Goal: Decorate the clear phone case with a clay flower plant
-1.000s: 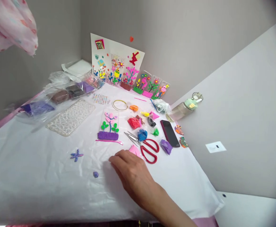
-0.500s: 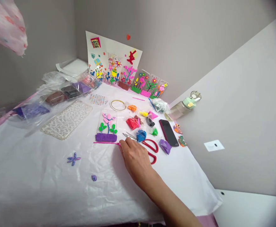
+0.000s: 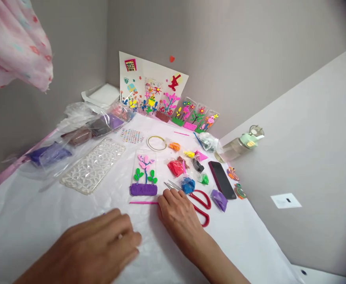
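My right hand (image 3: pixel 177 213) rests on the white-covered table, its fingers closed on the end of a thin pink stick (image 3: pixel 143 202). Just above the stick lies a clear phone case (image 3: pixel 135 167) decorated with pink flowers, green leaves and a purple clay base (image 3: pixel 143 189). Red-handled scissors (image 3: pixel 202 199) lie partly under my right hand, beside a blue clay packet (image 3: pixel 187 184). My left hand (image 3: pixel 96 244) is over the near left of the table, fingers curled together; whether it holds anything is hidden. It covers the spot of the purple flower and ball.
Clay packets in red (image 3: pixel 175 168), orange (image 3: pixel 174 146) and purple (image 3: pixel 219 200) surround a phone (image 3: pixel 222 180). A gold ring (image 3: pixel 157 143), an empty clear case (image 3: pixel 93 165) and plastic bags (image 3: pixel 98 122) lie farther left. A bottle (image 3: pixel 239 146) stands at right.
My left hand has come into view from the lower left, over the purple clay pieces. My right hand stays on the pink stick. The whole view has shifted slightly, with objects appearing lower and farther right.
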Motion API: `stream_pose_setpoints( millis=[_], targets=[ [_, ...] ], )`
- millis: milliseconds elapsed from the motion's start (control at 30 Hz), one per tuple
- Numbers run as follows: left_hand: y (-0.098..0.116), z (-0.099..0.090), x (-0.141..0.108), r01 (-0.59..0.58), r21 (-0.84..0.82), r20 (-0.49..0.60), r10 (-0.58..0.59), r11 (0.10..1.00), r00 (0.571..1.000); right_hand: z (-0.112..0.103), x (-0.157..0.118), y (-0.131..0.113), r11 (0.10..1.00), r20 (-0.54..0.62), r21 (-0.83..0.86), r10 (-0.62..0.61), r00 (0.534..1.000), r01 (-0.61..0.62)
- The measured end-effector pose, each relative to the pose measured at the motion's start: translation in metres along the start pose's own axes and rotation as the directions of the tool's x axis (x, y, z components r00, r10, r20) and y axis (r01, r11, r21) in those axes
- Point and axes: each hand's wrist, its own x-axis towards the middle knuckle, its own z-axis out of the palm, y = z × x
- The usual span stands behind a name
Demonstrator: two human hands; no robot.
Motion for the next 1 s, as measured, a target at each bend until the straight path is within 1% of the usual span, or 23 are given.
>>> stream_pose_setpoints(
  millis=[100, 167, 300, 367, 433, 500, 567, 667, 733, 867, 900, 1000],
  targets=[
    [-0.022, -0.011, -0.002, 0.062, 0.013, 0.025, -0.063, 0.998, 0.998, -0.001, 0.004, 0.001, 0.998, 0.066, 0.002, -0.063, 0.996, 0.063],
    [-0.028, -0.013, -0.008, 0.096, 0.017, 0.043, -0.096, 0.995, 0.994, -0.002, 0.004, 0.001, 0.996, 0.107, 0.011, -0.094, 0.99, 0.094],
    [-0.024, -0.007, -0.013, 0.153, -0.011, 0.067, -0.152, 0.988, 0.986, -0.009, 0.0, -0.001, 0.993, 0.155, 0.015, -0.119, 0.981, 0.119],
    [-0.021, -0.004, -0.009, 0.143, -0.017, 0.036, -0.143, 0.99, 0.989, -0.014, -0.001, -0.001, 0.992, 0.169, 0.021, -0.127, 0.977, 0.125],
    [-0.02, -0.003, -0.001, 0.105, 0.02, -0.024, -0.105, 0.994, 0.994, -0.018, 0.0, -0.001, 0.989, 0.172, 0.026, -0.147, 0.974, 0.145],
    [-0.02, -0.003, 0.008, 0.059, 0.097, -0.084, -0.051, 0.993, 0.995, -0.022, 0.001, -0.001, 0.984, 0.148, 0.03, -0.177, 0.973, 0.175],
    [-0.021, -0.002, 0.016, 0.034, 0.174, -0.117, -0.014, 0.984, 0.993, -0.026, 0.002, 0.0, 0.983, 0.075, 0.032, -0.181, 0.981, 0.179],
    [-0.022, 0.002, 0.022, 0.019, 0.201, -0.082, -0.002, 0.979, 0.997, -0.036, 0.002, 0.001, 0.988, -0.054, 0.033, -0.151, 0.987, 0.153],
    [-0.021, 0.005, 0.023, 0.007, 0.188, -0.042, 0.001, 0.982, 0.999, -0.041, 0.002, 0.001, 0.988, -0.098, 0.021, -0.152, 0.983, 0.155],
    [-0.017, 0.003, 0.018, -0.023, 0.178, 0.054, 0.013, 0.984, 0.998, -0.045, 0.0, -0.001, 0.981, -0.099, 0.033, -0.188, 0.977, 0.192],
    [-0.015, 0.002, 0.015, -0.011, 0.171, 0.057, 0.002, 0.985, 0.998, -0.045, -0.001, -0.001, 0.982, -0.099, 0.045, -0.179, 0.979, 0.184],
    [-0.012, 0.0, 0.001, 0.081, 0.135, -0.007, -0.081, 0.988, 0.997, -0.049, -0.005, -0.002, 0.986, -0.086, 0.116, -0.111, 0.99, 0.12]
  ],
)
